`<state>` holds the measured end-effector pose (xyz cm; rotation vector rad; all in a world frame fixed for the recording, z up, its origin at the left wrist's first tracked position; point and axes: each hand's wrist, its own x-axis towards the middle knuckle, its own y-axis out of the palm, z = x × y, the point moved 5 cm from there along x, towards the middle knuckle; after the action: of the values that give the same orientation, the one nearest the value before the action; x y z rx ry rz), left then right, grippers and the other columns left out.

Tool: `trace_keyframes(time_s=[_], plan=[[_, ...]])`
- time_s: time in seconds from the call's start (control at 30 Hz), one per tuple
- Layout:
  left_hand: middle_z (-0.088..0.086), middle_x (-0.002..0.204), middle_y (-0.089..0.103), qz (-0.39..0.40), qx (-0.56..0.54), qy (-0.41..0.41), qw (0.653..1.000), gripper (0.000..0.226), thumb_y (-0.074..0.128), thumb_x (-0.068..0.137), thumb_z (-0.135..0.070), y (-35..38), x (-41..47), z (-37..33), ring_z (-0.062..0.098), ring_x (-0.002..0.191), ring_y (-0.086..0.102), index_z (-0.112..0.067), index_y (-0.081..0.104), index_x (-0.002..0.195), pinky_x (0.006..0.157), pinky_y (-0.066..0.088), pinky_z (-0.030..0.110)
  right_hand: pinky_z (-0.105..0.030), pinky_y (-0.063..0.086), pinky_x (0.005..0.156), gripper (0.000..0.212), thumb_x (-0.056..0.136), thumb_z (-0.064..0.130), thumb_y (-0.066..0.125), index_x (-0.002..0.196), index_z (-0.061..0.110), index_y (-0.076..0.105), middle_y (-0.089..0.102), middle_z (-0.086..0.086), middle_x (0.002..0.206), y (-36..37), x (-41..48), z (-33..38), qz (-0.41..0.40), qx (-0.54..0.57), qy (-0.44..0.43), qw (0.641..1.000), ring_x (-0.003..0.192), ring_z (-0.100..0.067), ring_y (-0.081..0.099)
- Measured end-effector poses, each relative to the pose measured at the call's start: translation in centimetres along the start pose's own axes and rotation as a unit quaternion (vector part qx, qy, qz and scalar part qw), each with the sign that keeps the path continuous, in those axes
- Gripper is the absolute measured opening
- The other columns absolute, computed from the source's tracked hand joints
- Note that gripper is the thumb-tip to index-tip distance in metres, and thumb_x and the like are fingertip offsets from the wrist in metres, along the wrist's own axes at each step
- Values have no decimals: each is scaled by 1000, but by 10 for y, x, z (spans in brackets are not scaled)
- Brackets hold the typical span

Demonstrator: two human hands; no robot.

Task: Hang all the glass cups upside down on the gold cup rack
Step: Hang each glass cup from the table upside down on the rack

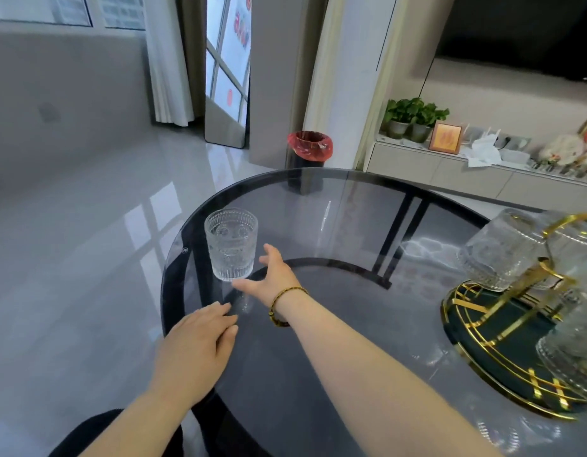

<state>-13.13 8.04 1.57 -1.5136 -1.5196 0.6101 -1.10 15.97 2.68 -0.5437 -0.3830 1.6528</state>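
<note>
A round smoked-glass table with a black frame stands on a glossy pale grey tiled floor, which mirrors bright window panes to the table's left. Just beyond the table's far edge sits a dark bin lined with a red plastic bag, and farther off to the left a frameless floor mirror leans beside cream curtains. To the table's right, a low beige cabinet carries two green potted plants and a small orange-framed picture.

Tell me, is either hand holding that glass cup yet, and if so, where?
Nothing is held. The right hand is open, fingers spread just beside the base of the upright glass cup, not gripping it. The left hand lies flat on the glass table.
</note>
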Motion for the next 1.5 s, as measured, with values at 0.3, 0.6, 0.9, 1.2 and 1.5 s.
trace_keyframes(time_s=[0.3, 0.6, 0.9, 1.2, 1.5], plan=[[7, 105, 71, -14, 18, 13, 1000, 16, 63, 78, -18, 2, 2, 7, 27, 105, 63, -13, 72, 91, 91, 45, 46, -40, 37, 96, 71, 53, 47, 73, 110, 17, 44, 60, -8, 114, 14, 38, 13, -93, -98, -53, 989, 110, -28, 50], [0, 123, 62, -12, -13, 5, 1000, 22, 62, 83, -20, 4, 4, 9, 17, 123, 49, -18, 67, 104, 105, 34, 37, -27, 45, 81, 62, 59, 36, 73, 110, 26, 39, 52, 9, 104, -13, 19, 4, -73, 44, -69, 994, 100, -15, 52], [2, 127, 59, 40, 31, 14, 999, 24, 54, 88, -24, 0, 3, -10, 21, 123, 49, -17, 63, 109, 102, 37, 36, -21, 40, 89, 71, 60, 31, 75, 121, 20, 39, 48, 1, 123, -131, -74, 29, -118, 8, -119, 986, 107, -11, 47], [0, 140, 45, 112, -42, 190, 974, 34, 49, 91, -20, 50, 2, -133, 14, 135, 32, -19, 51, 124, 113, 20, 29, -27, 41, 88, 72, 60, 33, 73, 121, 15, 38, 45, 4, 110, -255, -179, 35, -196, -151, -87, 965, 103, -15, 47], [-4, 155, 6, 241, 69, 313, 916, 54, 36, 95, -31, 113, 3, -221, 12, 142, 7, -26, 9, 141, 116, 6, 32, -26, 38, 87, 71, 58, 32, 74, 120, 20, 41, 44, 6, 112, -330, -222, 34, -252, -215, -65, 941, 104, -13, 44]])
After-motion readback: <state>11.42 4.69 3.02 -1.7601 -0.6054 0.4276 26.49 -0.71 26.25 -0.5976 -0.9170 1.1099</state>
